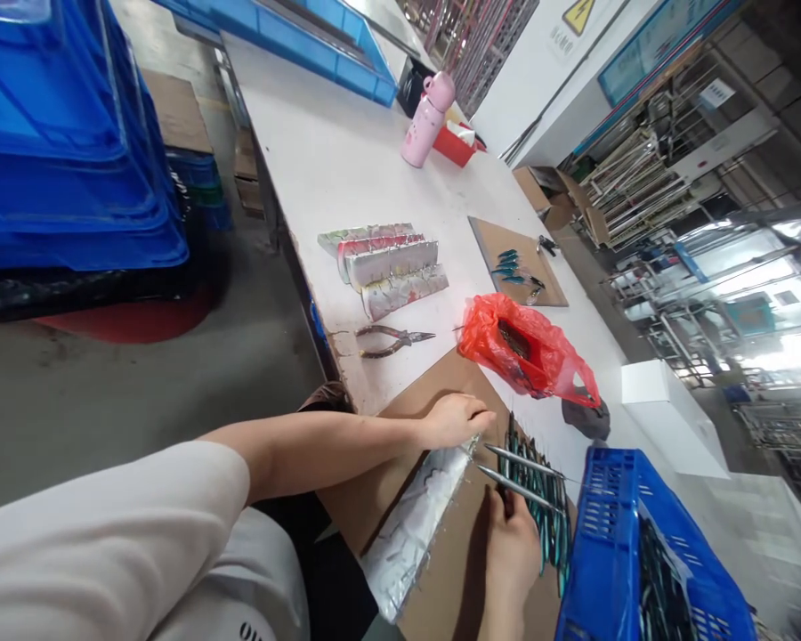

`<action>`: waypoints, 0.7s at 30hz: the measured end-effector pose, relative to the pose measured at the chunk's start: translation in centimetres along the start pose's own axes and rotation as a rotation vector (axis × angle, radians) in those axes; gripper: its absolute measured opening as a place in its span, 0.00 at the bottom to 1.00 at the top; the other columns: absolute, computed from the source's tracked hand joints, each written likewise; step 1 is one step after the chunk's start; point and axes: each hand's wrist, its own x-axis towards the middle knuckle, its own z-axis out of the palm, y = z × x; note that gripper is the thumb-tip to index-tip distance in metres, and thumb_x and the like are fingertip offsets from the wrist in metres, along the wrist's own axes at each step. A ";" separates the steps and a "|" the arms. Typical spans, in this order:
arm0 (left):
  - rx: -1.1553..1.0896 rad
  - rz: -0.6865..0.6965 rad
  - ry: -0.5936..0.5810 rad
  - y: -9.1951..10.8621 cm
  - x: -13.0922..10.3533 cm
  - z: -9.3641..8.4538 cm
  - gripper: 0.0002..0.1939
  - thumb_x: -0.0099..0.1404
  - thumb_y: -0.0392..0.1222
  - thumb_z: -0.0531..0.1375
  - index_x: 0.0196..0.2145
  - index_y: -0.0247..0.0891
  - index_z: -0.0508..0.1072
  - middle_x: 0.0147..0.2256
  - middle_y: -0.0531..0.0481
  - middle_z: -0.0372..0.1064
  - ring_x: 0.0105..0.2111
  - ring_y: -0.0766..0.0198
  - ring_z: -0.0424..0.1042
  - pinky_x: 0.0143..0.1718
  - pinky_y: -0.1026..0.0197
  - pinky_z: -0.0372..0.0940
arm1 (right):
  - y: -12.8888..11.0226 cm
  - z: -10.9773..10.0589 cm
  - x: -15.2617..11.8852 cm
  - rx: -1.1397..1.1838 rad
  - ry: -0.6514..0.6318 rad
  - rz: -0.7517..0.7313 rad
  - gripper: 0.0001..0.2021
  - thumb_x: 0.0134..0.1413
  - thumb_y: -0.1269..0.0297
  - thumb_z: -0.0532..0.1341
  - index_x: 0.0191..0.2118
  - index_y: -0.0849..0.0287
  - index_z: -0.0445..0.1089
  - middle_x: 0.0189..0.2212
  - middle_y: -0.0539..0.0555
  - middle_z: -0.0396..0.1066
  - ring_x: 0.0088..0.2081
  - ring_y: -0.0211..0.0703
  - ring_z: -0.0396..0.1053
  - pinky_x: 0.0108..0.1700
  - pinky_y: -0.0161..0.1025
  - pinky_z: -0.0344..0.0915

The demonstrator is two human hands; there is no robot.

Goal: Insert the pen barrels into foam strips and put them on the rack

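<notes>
My left hand (455, 421) is closed at the far end of a long foil-wrapped bar (417, 525), its fingers pressed together; what they pinch is hidden. The bar lies slantwise on brown cardboard (391, 476), with fine wire ends along its edge. My right hand (513, 545) is closed, fingertips around something dark that I cannot make out. Just above those fingertips are two slender, pointed silver pieces (524, 460). Beside the hand lies a row of several dark and teal slender pieces (539, 499) with thin wires.
Needle-nose pliers (397, 340) and several wrapped bars (393, 267) lie on the white table (320, 151). A red plastic bag (534, 343) stands ahead, a blue crate (604, 534) at right. Farther back are a board with teal pieces (517, 263) and a pink bottle (429, 120).
</notes>
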 end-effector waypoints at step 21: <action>0.166 0.003 -0.019 -0.3 0.0 0.6 0.21 0.65 0.50 0.45 0.27 0.37 0.72 0.27 0.51 0.67 0.28 0.67 0.65 0.32 0.66 0.57 | -2.1 2.3 -5.3 1.557 -0.173 0.488 0.09 0.43 0.67 0.64 0.34 0.55 0.70 0.33 0.46 0.72 0.36 0.32 0.70 0.40 0.28 0.67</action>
